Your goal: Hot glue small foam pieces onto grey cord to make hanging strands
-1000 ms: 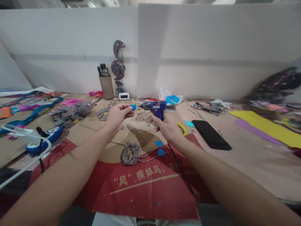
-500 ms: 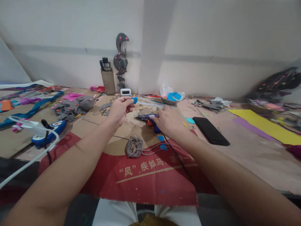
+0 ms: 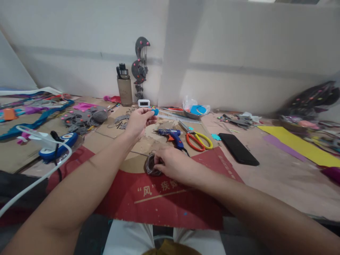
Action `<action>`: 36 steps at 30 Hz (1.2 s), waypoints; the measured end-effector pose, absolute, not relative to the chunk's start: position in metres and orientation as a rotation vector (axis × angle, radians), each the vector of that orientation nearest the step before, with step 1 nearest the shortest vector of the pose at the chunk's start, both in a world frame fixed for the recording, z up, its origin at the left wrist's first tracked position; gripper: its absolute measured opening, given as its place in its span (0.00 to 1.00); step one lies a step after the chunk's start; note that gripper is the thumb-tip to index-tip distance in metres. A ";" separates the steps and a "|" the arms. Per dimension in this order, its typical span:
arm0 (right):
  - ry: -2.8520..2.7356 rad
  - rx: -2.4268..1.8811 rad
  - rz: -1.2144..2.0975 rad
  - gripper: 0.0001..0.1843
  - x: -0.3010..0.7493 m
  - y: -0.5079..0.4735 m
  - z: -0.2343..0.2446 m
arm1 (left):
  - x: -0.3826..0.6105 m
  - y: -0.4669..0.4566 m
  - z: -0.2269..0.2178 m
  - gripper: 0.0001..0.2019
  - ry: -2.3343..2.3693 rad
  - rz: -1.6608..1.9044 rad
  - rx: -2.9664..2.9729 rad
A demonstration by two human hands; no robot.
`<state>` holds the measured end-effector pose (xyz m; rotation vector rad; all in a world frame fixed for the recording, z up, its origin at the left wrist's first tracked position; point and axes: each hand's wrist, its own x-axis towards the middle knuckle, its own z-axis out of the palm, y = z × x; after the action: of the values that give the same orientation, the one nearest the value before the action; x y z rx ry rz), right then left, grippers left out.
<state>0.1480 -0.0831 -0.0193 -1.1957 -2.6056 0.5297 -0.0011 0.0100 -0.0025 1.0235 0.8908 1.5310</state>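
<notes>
Item: small blue teardrop foam piece (image 3: pixel 154 112), pinched in left hand (image 3: pixel 138 122) fingers, held above bench (image 3: pixel 265 184) at 12 o'clock.
Handling: likely featherlight, soft; pinch its flat faces.
Nearby: grey coiled cord (image 3: pixel 150 166) under right hand (image 3: pixel 172 166), fingers curled, grasp unclear.
Beyond: blue glue gun (image 3: pixel 171 134), 1 o'clock of the cord.

Glue gun (image 3: pixel 171 135), scissors (image 3: pixel 196 140), phone (image 3: pixel 238 148), water btl (image 3: pixel 124 86)

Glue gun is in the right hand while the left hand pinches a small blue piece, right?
No. The head view shows the glue gun lying on the cardboard, the right hand on the grey cord coil. The left hand does pinch the small blue piece.
</notes>
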 end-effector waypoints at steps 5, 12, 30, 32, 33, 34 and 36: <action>-2.532 -1.115 0.644 0.05 0.151 -0.081 -0.009 | -0.001 0.010 -0.003 0.04 0.874 1.525 1.025; -1.983 -1.042 0.834 0.06 0.161 -0.054 0.011 | 0.003 0.007 -0.004 0.03 0.896 1.474 1.036; -1.950 -0.598 1.532 0.07 0.174 -0.055 0.017 | 0.007 0.007 -0.010 0.04 0.951 1.364 1.096; -1.880 -0.575 1.482 0.07 0.177 -0.055 0.021 | 0.007 0.008 -0.011 0.04 0.956 1.370 1.095; -1.839 -0.571 1.456 0.07 0.178 -0.053 0.021 | 0.007 0.008 -0.011 0.04 0.963 1.371 1.094; -1.795 -0.566 1.438 0.07 0.179 -0.052 0.021 | 0.007 0.007 -0.011 0.04 0.965 1.370 1.096; -1.700 -0.554 1.440 0.08 0.180 -0.049 0.021 | 0.007 0.007 -0.013 0.05 0.949 1.358 1.109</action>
<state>0.1800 -0.0492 0.0207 -0.5542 -1.6998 1.4405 0.0074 0.0070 -0.0125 1.1088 0.9490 1.3585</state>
